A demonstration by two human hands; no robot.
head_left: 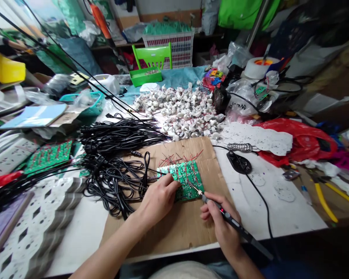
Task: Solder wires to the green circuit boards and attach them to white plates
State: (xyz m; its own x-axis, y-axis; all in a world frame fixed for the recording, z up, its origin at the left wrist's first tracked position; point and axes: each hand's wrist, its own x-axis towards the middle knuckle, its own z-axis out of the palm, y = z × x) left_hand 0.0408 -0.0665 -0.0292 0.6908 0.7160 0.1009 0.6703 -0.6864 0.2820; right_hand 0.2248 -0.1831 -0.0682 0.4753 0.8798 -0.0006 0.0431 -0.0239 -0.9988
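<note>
A green circuit board (189,193) with thin red wires along its rows lies on a flat piece of cardboard (174,240). My left hand (159,197) rests at the board's left part, its fingers drawn together in a pinch. What they hold is hidden behind the knuckles. My right hand (222,217) grips a soldering iron (235,224) like a pen, and a red light glows on its dark handle. The iron's tip reaches over the middle of the board; contact cannot be made out. Coiled black cables (112,186) lie just left of my left hand.
A heap of small white parts with red wires (186,110) lies behind the cardboard. To the right are a soldering iron stand (239,162) with a coil, a red plastic bag (305,135) and yellow-handled pliers (325,201). More green boards (50,157) and a power strip (8,153) sit left.
</note>
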